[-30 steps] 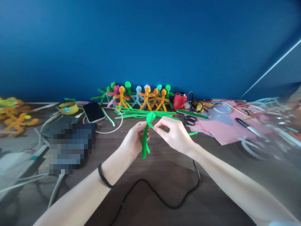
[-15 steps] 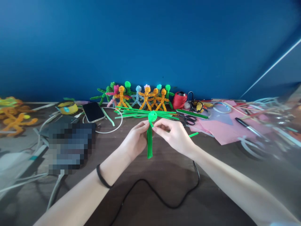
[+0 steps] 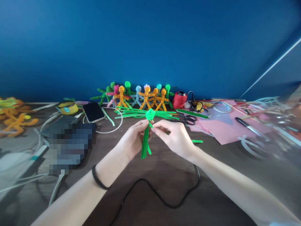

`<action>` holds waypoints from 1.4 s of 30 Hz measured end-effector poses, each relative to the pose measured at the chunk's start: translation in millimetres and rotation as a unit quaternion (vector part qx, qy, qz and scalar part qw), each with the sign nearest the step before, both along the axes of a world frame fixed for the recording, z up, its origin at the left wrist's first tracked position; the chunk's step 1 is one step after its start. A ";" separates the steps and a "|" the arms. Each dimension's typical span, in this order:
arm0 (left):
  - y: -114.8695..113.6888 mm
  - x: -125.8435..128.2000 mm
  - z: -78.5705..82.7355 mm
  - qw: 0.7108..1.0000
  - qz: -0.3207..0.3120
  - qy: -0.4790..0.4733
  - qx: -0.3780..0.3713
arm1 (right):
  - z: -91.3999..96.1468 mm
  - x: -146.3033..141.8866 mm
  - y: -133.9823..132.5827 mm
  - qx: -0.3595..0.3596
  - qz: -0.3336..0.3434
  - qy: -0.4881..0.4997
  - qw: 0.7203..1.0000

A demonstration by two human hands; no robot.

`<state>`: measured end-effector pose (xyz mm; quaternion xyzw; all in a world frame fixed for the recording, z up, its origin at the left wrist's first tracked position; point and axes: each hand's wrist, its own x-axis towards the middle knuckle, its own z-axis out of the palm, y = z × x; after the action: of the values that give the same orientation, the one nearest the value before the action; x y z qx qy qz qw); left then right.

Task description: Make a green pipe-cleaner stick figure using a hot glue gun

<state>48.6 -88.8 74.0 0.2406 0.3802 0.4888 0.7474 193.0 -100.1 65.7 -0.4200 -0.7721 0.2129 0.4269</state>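
Above the middle of the brown table, both hands hold a green pipe-cleaner figure (image 3: 146, 138) with a coiled round head on top and two strands hanging down. My left hand (image 3: 132, 140) pinches it just under the head. My right hand (image 3: 174, 138) is closed on another green strand that sticks out to the right behind the palm. A black band circles my left wrist.
A row of finished pipe-cleaner figures (image 3: 141, 96) stands against the blue wall, with loose green pipe cleaners (image 3: 141, 113) in front. A phone (image 3: 93, 112), a red thread spool (image 3: 179, 99), scissors (image 3: 190, 119), pink paper (image 3: 221, 128) and a black cable (image 3: 162, 197) lie around.
The hanging strands have swung slightly left and spread apart. The strand in my right hand now pokes out farther to the right. Both hands stay in much the same place.
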 end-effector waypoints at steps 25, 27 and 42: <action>-1.9 -3.3 -4.0 0.975 -0.025 0.140 0.168 | 11.0 12.0 11.6 -0.219 0.060 0.105 0.968; -3.4 -3.5 -5.0 0.959 -0.024 0.206 0.194 | 11.2 12.8 11.7 -0.213 0.057 0.108 0.969; -12.5 -2.0 -6.5 0.791 0.080 0.461 0.395 | 10.8 8.5 8.8 -0.188 0.050 0.122 0.973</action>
<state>46.5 -101.3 67.5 0.6802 0.4712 0.4859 0.2815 201.4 -91.3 76.5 -0.4242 -0.6807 0.4246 0.4200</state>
